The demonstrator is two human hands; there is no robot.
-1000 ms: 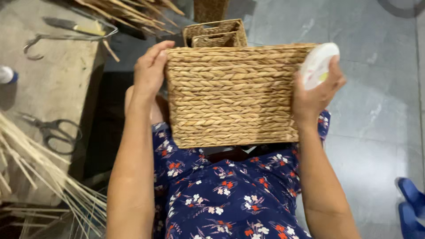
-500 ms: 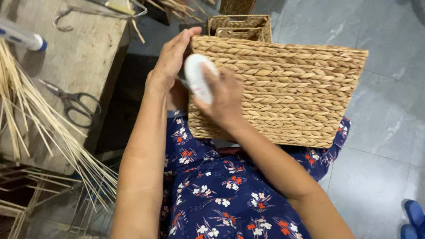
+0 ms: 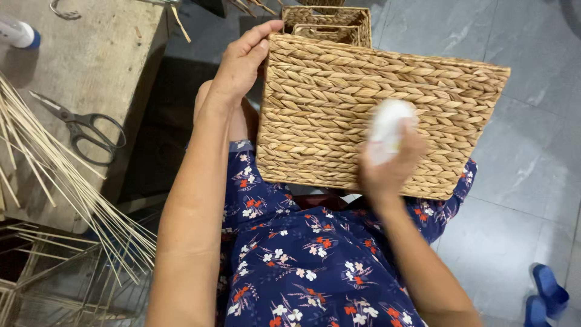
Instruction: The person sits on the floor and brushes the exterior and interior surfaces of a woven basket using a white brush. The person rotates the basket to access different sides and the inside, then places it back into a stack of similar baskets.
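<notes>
The big woven basket [image 3: 375, 115] rests on the person's lap, tipped up on its side, with one flat wall facing the camera. It could slip off the lap toward the floor, because only one hand steadies it at a corner while the other pushes on its wall. The left hand [image 3: 242, 63] has its grip curled around the basket's top left corner, fingers over the edge. The right hand [image 3: 387, 163] has its grip closed around a small white thing [image 3: 387, 124], which looks blurry, and it presses that thing against the woven wall. If the push is too hard, the dry strands could fray. Scissors [image 3: 82, 124] lie on the table [image 3: 91, 66] to the left, well apart
</notes>
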